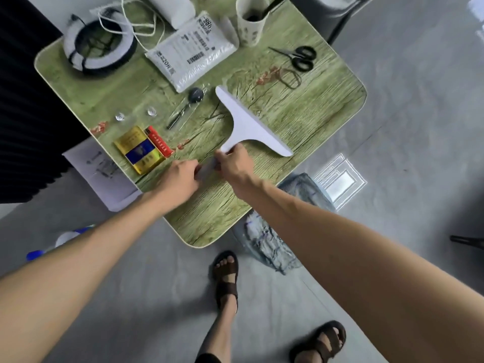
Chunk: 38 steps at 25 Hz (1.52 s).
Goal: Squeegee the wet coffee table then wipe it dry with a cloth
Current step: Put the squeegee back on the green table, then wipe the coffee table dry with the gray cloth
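On coffee table (301,121), near edge: my right hand (234,163) and left hand (180,176) both clasp white squeegee (248,124) handle, steadying blade against wet top, clear of lighter (158,141).

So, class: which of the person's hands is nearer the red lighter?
Left. The left hand sits just below-right of the red lighter; the right hand is farther right, gripping the squeegee handle.
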{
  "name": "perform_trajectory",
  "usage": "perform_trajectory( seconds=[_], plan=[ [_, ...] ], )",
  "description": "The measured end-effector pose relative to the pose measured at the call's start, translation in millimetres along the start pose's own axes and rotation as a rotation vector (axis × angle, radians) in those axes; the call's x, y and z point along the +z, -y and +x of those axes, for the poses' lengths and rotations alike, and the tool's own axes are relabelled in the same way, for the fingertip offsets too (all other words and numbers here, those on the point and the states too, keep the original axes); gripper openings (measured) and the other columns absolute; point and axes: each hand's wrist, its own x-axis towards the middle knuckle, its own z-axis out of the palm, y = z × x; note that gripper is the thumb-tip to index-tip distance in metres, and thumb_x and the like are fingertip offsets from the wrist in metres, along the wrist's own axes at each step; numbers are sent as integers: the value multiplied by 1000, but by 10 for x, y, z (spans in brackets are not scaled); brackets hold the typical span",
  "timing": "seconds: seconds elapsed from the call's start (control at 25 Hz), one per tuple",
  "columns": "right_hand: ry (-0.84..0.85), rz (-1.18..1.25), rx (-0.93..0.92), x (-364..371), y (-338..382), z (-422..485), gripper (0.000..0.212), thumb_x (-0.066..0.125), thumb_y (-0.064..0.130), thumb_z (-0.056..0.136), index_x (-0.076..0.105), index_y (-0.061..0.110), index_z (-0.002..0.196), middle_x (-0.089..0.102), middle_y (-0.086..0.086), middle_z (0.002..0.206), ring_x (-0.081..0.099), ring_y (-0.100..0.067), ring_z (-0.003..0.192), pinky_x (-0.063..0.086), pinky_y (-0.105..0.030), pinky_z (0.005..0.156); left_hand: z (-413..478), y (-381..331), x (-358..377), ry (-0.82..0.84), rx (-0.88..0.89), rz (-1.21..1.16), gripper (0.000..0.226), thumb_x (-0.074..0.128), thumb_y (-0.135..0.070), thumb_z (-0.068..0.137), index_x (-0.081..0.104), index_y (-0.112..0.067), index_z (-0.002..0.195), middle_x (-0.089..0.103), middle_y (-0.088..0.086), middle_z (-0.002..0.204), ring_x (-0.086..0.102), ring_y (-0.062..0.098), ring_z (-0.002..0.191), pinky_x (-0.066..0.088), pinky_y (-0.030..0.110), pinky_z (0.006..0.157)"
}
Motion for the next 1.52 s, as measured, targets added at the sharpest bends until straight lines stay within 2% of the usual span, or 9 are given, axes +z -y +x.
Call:
perform_trajectory(
  seconds=[0.24, 0.4, 0.52, 0.72, 0.8, 1.0, 1.16, 1.32, 1.52],
  plan=[
    [153, 74, -46, -767, -185, -398, 6, 58, 19, 95, 59, 14, 94, 69, -9, 91, 69, -20, 80, 59, -32, 73, -339, -404, -120, -202, 102, 35, 27, 60, -19, 90, 54, -13, 116, 59, 5, 111, 51, 8, 72, 38, 18, 56],
    [9, -4, 87, -1553, -1026, -597, 17, 55, 14, 97, 61, 3, 109, 69, -12, 92, 66, -19, 77, 58, -34, 76, -629, -1075, 373, 40, 283, -117, 26, 55, -13, 91, 54, -16, 117, 65, 4, 101, 65, 22, 77, 50, 26, 55],
    [-52, -93, 205, -1805, -1779, -506, 20, 53, 18, 98, 64, 4, 108, 70, -13, 93, 63, -21, 77, 56, -40, 77, -502, -1331, 1134, 203, 187, -111, 41, 57, -19, 90, 46, -12, 129, 56, 12, 123, 57, 26, 106, 44, 29, 77],
    [-33, -176, 116, -1882, -2618, -235, 30, 52, 33, 97, 65, 13, 115, 70, -6, 106, 66, -22, 91, 53, -37, 85, -13, -1259, 2159, 178, -101, 48, 78, 57, -38, 91, 16, -7, 150, 26, 19, 155, 27, 37, 142, 30, 49, 114],
    [-11, -160, 66, -1887, -2731, -225, 30, 54, 30, 96, 64, 12, 118, 69, -6, 112, 65, -23, 99, 51, -40, 90, 133, -1216, 2244, 123, -175, 81, 76, 61, -39, 89, 28, -1, 145, 33, 23, 151, 33, 38, 139, 33, 47, 112],
    [-15, 6, -31, -2044, -2862, -443, 25, 54, 21, 97, 66, 14, 118, 69, -3, 114, 64, -18, 102, 49, -30, 92, 89, -1517, 2033, 188, -102, 144, 33, 73, -33, 79, 62, -9, 99, 68, 14, 104, 59, 28, 87, 46, 33, 73],
    [21, 369, 61, -2376, -2677, -875, 31, 56, 28, 96, 62, 17, 125, 68, -4, 115, 62, -17, 101, 48, -28, 85, -384, -2180, 1601, 262, 118, 77, 29, 75, -36, 77, 66, -15, 95, 72, 6, 96, 65, 25, 90, 50, 31, 75],
    [118, 861, 138, -3199, -2211, -1609, 45, 45, 40, 98, 58, 10, 129, 64, -13, 108, 58, -27, 95, 47, -42, 94, -1166, -3343, 1138, 334, 341, -17, 27, 79, -31, 71, 60, -13, 76, 63, -1, 67, 53, 13, 66, 38, 28, 60],
    [126, 949, -2, -4673, -1706, -2675, 56, 48, 51, 93, 66, 6, 120, 69, -17, 113, 66, -29, 97, 50, -44, 92, -2323, -4937, 681, 622, 456, -195, 16, 68, -10, 71, 67, -4, 86, 63, 6, 73, 53, 10, 70, 45, 30, 72]
  ],
)
